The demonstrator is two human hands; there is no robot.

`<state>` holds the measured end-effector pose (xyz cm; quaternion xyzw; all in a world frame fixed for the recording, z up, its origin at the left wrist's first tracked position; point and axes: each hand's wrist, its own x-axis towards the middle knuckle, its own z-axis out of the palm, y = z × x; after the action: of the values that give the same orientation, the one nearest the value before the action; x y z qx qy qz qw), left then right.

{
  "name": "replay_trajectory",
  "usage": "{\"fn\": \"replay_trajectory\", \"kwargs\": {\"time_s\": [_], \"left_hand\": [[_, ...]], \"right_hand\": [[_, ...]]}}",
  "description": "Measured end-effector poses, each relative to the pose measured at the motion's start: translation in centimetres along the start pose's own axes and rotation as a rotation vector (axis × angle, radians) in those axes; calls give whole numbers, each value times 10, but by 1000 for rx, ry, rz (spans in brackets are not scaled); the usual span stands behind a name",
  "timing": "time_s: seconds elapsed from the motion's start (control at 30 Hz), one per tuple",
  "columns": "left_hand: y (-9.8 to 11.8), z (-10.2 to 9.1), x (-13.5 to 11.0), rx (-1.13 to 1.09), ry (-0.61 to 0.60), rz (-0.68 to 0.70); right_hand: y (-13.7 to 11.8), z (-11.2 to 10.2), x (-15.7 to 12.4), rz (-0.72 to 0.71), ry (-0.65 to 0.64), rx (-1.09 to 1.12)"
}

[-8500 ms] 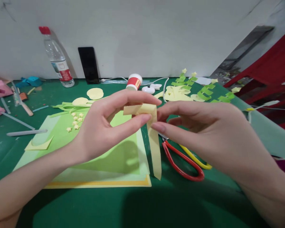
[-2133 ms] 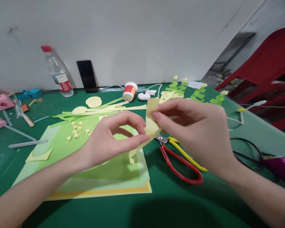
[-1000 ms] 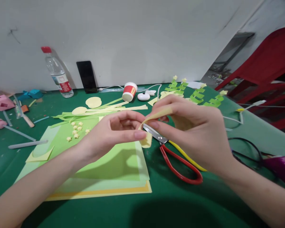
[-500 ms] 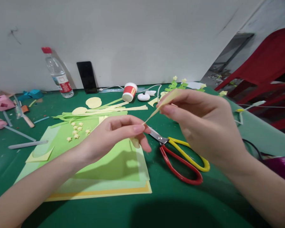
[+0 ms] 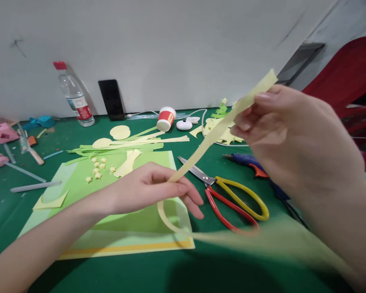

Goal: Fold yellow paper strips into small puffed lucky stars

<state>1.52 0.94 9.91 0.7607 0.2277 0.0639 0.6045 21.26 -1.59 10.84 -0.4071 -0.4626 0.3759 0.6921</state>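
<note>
A long pale yellow paper strip (image 5: 205,143) runs between my two hands. My right hand (image 5: 308,138), raised at the right, pinches it near its upper end. Lower down it passes through my left hand (image 5: 158,185), between thumb and fingers, over the paper sheets. Below that hand the strip curls, and its tail sweeps right in a blur. Scissors (image 5: 205,178) with one yellow and one red handle lie beneath it. Several small folded paper stars (image 5: 96,166) and some short yellow strips (image 5: 128,162) rest on the stacked green sheets (image 5: 131,221).
A blue glue gun (image 5: 247,159) lies partly behind my right hand. Along the wall stand a water bottle (image 5: 76,99), a phone (image 5: 111,99) and a tilted paper cup (image 5: 166,119). Cut strips (image 5: 140,142) and yellow scraps (image 5: 219,130) lie further back. A red chair (image 5: 347,77) is at right.
My right hand has moved up and to the right, drawing out the strip. A long stretch now shows between the hands, and its loose tail swings right. My left hand stays nearly in place.
</note>
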Motion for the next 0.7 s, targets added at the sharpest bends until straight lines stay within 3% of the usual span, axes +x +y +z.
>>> {"fn": "replay_trajectory", "kwargs": {"time_s": [0.1, 0.17, 0.27, 0.37, 0.43, 0.5, 0.7], "left_hand": [[1, -3, -2, 192, -225, -114], [-2, -7, -3, 356, -287, -202], [-11, -13, -1, 464, -91, -203], [-19, -13, 5, 331, 253, 51], [-21, -11, 9, 270, 443, 216], [-20, -8, 11, 275, 545, 297], [-17, -2, 8, 455, 678, 423]], "right_hand": [[1, -8, 9, 13, 31, -48], [3, -11, 10, 37, -41, -160], [7, -7, 4, 85, -278, -332], [11, 3, -4, 70, -452, -471], [14, 9, -8, 70, -496, -493], [18, 13, -11, 65, -527, -518], [26, 22, -20, 61, -563, -589]]}}
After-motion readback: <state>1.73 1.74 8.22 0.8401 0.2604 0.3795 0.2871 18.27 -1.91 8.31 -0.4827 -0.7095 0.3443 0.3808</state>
